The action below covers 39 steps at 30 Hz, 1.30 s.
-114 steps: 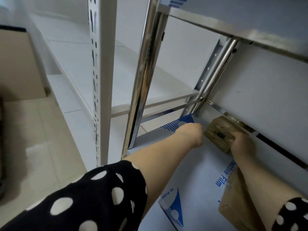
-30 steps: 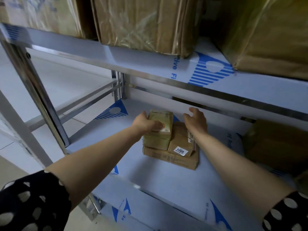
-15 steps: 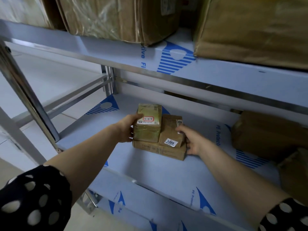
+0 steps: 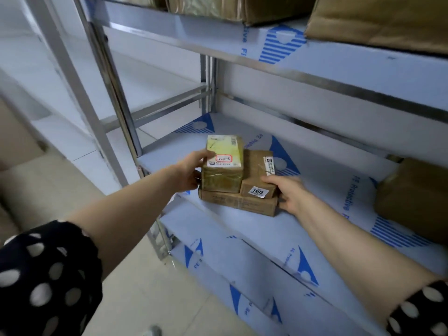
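Note:
Three small parcels sit stacked on the middle shelf (image 4: pixel 242 229) of a steel rack. A flat brown box (image 4: pixel 238 204) lies at the bottom. On it stand a taped parcel with a yellow label (image 4: pixel 224 163) on the left and a brown parcel marked 1205 (image 4: pixel 257 173) on the right. My left hand (image 4: pixel 191 172) grips the left side of the yellow-label parcel, thumb on its top. My right hand (image 4: pixel 289 191) holds the right end of the stack, thumb on the 1205 parcel, fingers at the flat box.
Large wrapped cartons (image 4: pixel 378 18) fill the upper shelf (image 4: pixel 315 61). Another brown package (image 4: pixel 412 197) lies at the right of the middle shelf. Steel uprights (image 4: pixel 116 93) stand at the left, with a lower shelf (image 4: pixel 278 287) below and tiled floor (image 4: pixel 135 287) beside.
The stack has come forward toward the shelf's front edge. My left hand has shifted from the top to the side of the yellow-label parcel, and my right hand has moved to the stack's right end.

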Motion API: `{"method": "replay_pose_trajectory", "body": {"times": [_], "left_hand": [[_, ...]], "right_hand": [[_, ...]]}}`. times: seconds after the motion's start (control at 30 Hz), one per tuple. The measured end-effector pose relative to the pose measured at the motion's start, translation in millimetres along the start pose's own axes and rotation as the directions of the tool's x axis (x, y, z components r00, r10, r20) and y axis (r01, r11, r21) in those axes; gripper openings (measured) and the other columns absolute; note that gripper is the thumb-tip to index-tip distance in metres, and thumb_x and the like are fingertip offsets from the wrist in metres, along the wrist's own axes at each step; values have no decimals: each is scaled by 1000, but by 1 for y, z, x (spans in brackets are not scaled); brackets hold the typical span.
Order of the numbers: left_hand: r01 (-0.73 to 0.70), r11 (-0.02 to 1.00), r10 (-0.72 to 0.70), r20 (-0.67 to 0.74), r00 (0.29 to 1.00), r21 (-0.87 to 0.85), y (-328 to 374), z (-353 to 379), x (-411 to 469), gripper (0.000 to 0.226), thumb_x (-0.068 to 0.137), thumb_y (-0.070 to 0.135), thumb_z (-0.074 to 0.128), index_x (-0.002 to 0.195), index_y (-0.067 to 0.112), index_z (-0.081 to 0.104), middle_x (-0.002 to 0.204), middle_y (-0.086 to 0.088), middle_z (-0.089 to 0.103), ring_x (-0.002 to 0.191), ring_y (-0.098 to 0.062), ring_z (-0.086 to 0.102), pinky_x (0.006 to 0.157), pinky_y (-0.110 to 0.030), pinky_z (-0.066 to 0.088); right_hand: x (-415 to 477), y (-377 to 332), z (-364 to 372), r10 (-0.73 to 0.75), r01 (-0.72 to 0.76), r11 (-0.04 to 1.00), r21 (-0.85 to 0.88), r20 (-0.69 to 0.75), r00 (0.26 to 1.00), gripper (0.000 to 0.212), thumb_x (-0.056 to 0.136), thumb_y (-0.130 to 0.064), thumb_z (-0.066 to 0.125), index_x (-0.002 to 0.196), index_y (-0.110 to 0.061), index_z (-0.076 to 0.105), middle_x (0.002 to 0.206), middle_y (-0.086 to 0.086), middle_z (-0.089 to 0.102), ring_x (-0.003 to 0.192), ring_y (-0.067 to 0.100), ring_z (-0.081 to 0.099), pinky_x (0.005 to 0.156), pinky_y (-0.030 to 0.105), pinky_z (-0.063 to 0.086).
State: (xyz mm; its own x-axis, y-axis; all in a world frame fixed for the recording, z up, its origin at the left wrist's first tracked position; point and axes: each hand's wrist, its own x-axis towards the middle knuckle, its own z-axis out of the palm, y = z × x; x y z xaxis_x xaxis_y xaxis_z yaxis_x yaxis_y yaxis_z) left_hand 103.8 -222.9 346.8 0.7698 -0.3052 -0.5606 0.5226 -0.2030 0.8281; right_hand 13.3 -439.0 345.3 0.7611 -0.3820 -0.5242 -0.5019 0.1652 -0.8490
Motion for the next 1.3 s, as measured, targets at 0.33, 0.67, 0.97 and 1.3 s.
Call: {"method": "replay_pose_trajectory", "body": {"times": [0.33, 0.67, 0.97, 1.3], "left_hand": [[-58, 989, 48, -71, 996, -134, -43, -115, -79, 55, 84, 50, 59, 111, 3, 63, 109, -17, 67, 95, -24, 63, 87, -31, 49], [-20, 975, -49, -307, 950, -219, -136, -318, -204, 44, 82, 56, 57, 77, 12, 60, 61, -1, 50, 52, -14, 37, 55, -24, 28], [-124, 929, -76, -505, 860, -350, -209, -473, -295, 58, 74, 58, 66, 110, 13, 66, 110, -11, 71, 107, -26, 63, 103, -40, 43], [-258, 853, -138, -673, 726, -453, -258, -613, -330, 48, 86, 51, 59, 118, 15, 60, 96, -4, 72, 87, -19, 67, 69, -29, 49]], "right_hand": [[-60, 5, 106, -72, 87, 988, -124, 121, 990, 22, 76, -13, 78, 93, -10, 64, 86, 11, 71, 74, 22, 68, 62, 35, 57], [-143, 66, 321, -50, 139, 961, -238, 344, 938, 28, 76, -17, 78, 100, -9, 66, 83, 8, 71, 75, 18, 67, 73, 38, 58], [-211, 109, 497, 24, 165, 936, -311, 524, 851, 24, 75, -18, 78, 94, -10, 66, 75, 6, 69, 69, 16, 65, 69, 35, 55], [-233, 129, 686, 114, 215, 901, -377, 684, 720, 23, 79, -15, 74, 99, -9, 63, 74, 4, 64, 66, 13, 58, 63, 31, 49]]}}
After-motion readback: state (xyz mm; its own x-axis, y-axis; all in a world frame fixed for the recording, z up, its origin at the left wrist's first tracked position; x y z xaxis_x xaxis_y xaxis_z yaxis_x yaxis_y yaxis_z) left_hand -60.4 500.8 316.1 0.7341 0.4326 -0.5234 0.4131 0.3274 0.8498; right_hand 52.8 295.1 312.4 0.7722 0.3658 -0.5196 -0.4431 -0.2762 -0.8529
